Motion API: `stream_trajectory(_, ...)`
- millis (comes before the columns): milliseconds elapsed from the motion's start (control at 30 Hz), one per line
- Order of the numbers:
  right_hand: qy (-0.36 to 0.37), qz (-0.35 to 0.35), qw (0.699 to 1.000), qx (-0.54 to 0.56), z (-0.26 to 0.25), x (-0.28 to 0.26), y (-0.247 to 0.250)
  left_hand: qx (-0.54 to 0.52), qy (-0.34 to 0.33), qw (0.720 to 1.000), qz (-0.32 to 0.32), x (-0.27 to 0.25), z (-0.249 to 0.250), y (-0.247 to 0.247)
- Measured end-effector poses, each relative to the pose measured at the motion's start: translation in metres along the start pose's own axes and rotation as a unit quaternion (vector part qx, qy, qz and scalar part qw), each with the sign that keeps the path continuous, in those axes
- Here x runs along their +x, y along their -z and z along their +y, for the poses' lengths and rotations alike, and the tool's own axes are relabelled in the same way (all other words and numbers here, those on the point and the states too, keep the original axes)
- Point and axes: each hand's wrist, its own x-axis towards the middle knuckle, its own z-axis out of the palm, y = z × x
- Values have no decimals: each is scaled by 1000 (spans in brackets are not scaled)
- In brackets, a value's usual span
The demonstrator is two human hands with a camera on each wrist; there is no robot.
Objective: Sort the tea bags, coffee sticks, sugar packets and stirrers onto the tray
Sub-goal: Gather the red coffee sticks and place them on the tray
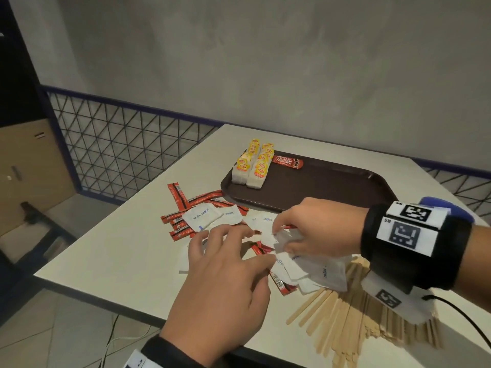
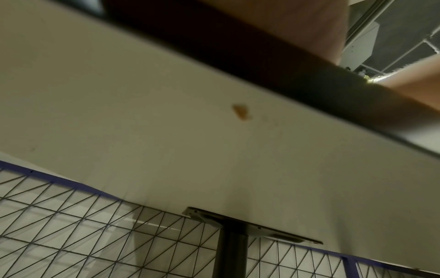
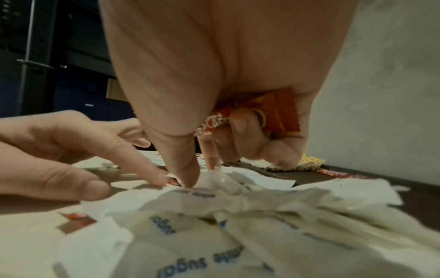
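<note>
Sugar packets [image 1: 316, 269] half bury coffee sticks [image 1: 261, 249] beneath both hands.

Left hand [image 1: 225, 272] spread; right hand [image 1: 316, 227] curled — gripping.

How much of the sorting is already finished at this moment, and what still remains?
Done: the tea bags stand in rows on the tray, with a coffee stick beside them. In hand: the right hand holds red coffee sticks; the left hand spreads the pile. Left: loose coffee sticks, sugar packets and wooden stirrers.
</note>
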Motion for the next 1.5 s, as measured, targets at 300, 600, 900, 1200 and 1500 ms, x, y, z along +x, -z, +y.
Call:
stream_trajectory(300, 8, 13, 999, -32, -4, -2, -3, -20, 71, 997, 34, 0, 2, 0)
stream_trajectory(600, 62, -15, 996, -65, -37, 28, 8, 12, 98, 995, 4, 4, 3, 5)
stream_trajectory(900, 79, -18, 994, -72, -31, 27, 16, -6, 115, 993, 38, 6, -1, -1)
stream_trajectory(1200, 73, -2, 997, 38, -29, 21, 25, -106, 107, 975, 164, 2, -8, -7)
stream_trajectory(1500, -51, 68, 896, 436, -8, 2, 22, -355, 101, 900, 233, -6, -8, 0)
